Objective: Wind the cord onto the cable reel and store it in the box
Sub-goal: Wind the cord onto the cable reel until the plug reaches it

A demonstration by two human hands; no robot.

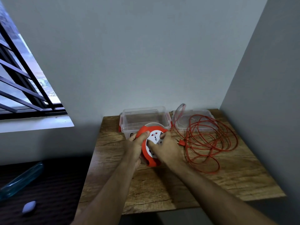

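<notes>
— Two bare forearms reach in from the near edge over a wooden table (178, 189) with a strong brown grain and dark cracks running across it. What do they end on?

— On the cable reel (150, 144), a round drum with an orange plastic shell and a white socket face. It is tipped on edge, face toward the camera, and I cannot tell whether its lower rim touches the table.

— How do the hands sit?

— The left hand (135, 144) wraps the reel's left rim, thumb curled over the orange top and fingers hidden behind. The right hand (165, 147) lies across the white face, fingers bent and clamped on its right side, wrist angled in from the right.

— And the cord?

— The orange cord (211, 140), thin and smooth, lies unwound in loose overlapping loops on the table just right of the reel, its plug (181, 143) beside the right hand.

— Farther back?

— The box (144, 120), clear plastic with orange side latches, stands open against the grey wall just behind the reel. Its clear lid (194, 121) lies flat to the right, partly under the cord's far loops.
</notes>
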